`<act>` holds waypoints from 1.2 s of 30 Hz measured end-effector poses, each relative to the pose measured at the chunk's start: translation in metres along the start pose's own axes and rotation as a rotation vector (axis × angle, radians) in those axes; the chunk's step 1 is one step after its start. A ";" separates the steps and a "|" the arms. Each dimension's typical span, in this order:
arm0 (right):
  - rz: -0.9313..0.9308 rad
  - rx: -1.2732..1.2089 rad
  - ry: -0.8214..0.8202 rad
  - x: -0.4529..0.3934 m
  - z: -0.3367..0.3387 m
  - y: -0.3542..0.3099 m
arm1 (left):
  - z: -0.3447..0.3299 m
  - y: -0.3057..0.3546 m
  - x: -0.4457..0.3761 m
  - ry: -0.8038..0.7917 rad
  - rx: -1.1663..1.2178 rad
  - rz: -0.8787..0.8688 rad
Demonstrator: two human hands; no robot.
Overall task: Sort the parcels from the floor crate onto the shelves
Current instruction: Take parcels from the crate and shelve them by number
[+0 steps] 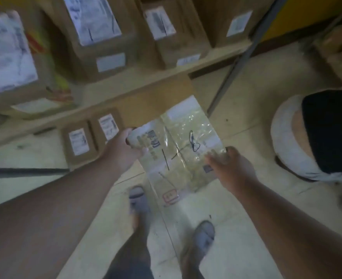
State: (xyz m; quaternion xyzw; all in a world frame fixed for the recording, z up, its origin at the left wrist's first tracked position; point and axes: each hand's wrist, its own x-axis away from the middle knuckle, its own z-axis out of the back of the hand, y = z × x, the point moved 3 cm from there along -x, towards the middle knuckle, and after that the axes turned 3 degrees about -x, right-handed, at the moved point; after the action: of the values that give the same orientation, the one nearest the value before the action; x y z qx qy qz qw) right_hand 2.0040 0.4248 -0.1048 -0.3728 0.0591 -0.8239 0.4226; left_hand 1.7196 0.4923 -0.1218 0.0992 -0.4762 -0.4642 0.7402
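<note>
my left hand and right hand each grip an edge of one flat parcel, held above the floor before the shelf. several boxes already sit shelved; this one isn't placed yet.

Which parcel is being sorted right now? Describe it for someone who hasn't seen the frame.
Below the wooden shelf of brown boxes, over the floor, both hands hold one parcel. Unlike the boxes, it is flat, wrapped in shiny tape, with pen marks on it.
</note>
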 end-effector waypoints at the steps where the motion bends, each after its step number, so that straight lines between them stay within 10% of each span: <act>1: -0.009 -0.012 -0.003 -0.015 -0.014 0.002 | -0.005 -0.006 -0.019 -0.005 -0.005 0.012; 14: 0.046 -0.097 0.027 -0.181 -0.181 0.007 | -0.045 -0.092 -0.226 0.032 -0.095 -0.033; 36: 0.443 0.123 0.049 -0.306 -0.240 -0.104 | -0.010 -0.084 -0.349 0.363 -0.241 -0.210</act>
State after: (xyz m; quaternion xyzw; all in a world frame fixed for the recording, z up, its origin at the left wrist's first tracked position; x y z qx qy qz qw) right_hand 1.8878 0.6655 -0.4063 -0.3041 0.0993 -0.7220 0.6135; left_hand 1.6369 0.7159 -0.3905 0.1410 -0.2634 -0.5668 0.7678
